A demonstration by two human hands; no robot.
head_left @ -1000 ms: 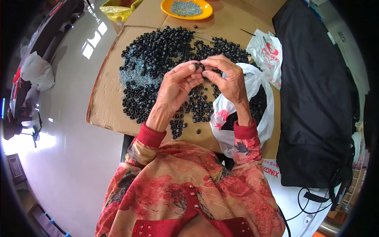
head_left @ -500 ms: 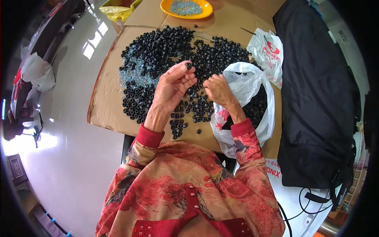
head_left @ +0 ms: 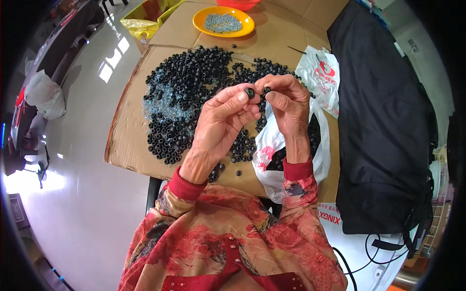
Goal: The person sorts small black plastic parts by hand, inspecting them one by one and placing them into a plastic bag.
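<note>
My left hand pinches a round black bead between thumb and forefinger, its hole facing up toward me. Close beside it, my right hand grips a second, smaller-looking black piece in its fingertips; it looks like another bead. The two pieces are near each other but apart. Below both hands spreads a wide heap of black beads, with clear bluish small beads scattered through its left side. Under my right wrist lies an open white plastic bag holding more black beads.
The heap rests on a cardboard sheet. An orange plate with bluish beads stands at the back, near a red container. Thin needle-like sticks lie behind the heap. A flat white bag and a long black case flank the right.
My right hand has risen from beside the white bag and turned, bringing a black piece up next to the left hand's bead. The left hand has shifted slightly right.
</note>
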